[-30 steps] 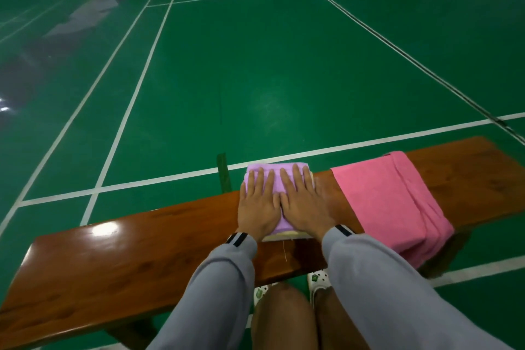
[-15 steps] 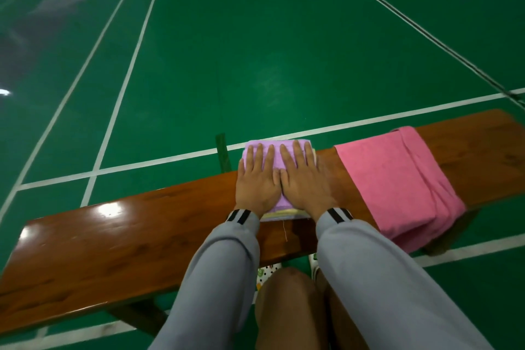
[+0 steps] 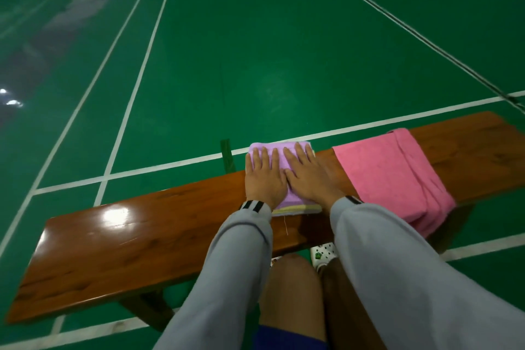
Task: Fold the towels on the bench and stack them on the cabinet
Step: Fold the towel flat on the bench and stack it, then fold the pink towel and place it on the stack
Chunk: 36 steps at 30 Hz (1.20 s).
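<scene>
Purple towel [image 3: 279, 150]: folded into a small rectangle, lying mid-bench [image 3: 142, 236]. Long axis runs 6 to 12 o'clock, across the bench's width, and the far end reaches the far edge. A yellowish layer shows at the near end.

Left hand [image 3: 264, 179] and right hand [image 3: 309, 176]: both flat on the towel, side by side and touching. Fingers are straight and point to 12 o'clock, pressing down, with nothing pinched.

Pink towel [image 3: 392, 173]: at 3 o'clock of the purple one and apart from it, draped across the bench with its near end hanging over.

Versus 0.5 s ago: hands and both towels unchanged in place and pose.
</scene>
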Tool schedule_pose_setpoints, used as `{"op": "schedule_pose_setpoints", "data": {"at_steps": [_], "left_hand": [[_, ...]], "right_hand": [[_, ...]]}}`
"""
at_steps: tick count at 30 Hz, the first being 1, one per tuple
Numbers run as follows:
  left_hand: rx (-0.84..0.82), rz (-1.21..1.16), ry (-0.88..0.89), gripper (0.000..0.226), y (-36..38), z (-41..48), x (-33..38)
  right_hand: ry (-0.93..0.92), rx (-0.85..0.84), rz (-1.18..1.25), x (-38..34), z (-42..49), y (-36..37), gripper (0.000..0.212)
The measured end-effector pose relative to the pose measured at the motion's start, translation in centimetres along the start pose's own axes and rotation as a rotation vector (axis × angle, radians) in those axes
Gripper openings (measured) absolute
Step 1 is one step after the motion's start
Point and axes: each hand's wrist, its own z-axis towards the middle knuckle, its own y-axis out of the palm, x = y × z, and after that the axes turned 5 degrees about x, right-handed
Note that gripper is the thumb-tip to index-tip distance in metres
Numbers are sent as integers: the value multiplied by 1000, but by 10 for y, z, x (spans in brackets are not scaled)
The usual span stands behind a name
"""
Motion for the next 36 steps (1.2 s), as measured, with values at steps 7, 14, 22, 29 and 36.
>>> {"op": "schedule_pose_setpoints", "data": {"at_steps": [7, 14, 22, 29, 36], "left_hand": [[44, -337, 47, 32, -71, 8, 89], [-395, -657, -139, 52, -59, -3, 196], [-527, -1044, -427, 53, -34, 0, 250], [-535, -1343, -574, 22, -32, 7, 245], [-75, -1649, -558, 20, -110, 53, 192]], "right_hand": [[265, 145, 165, 64, -34, -68, 58], [646, -61, 101, 141, -95, -94, 63], [831, -42, 123, 181, -112, -84, 69], [711, 54, 337, 194, -119, -79, 23], [822, 570, 1187, 215, -114, -172, 23]]}}
